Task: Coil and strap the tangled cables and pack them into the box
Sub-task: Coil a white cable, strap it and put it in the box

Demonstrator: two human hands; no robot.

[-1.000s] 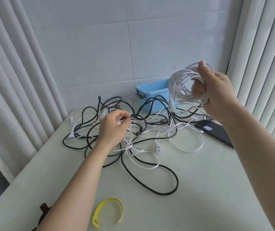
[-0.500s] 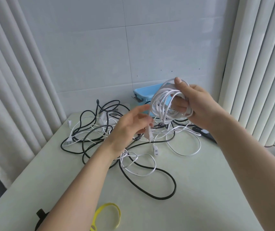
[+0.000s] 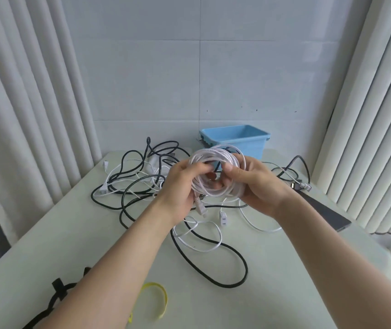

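white coiled cable (image 3: 216, 172) between the fingers (image 3: 197, 168). beyond it, light blue box (image 3: 235, 141). beneath: black cables (image 3: 213, 262), white cables (image 3: 197, 236). nearer: yellow strap (image 3: 159, 298), black strap (image 3: 58, 295). pale green table (image 3: 284, 281).

A plain room, perhaps a home: tiled wall (image 3: 142, 79), pleated curtains (image 3: 23, 110), pale table (image 3: 284, 288)

White cable coil (image 3: 218, 172) held above tangled cables (image 3: 142, 184) (blue box (image 3: 235, 138) behind).
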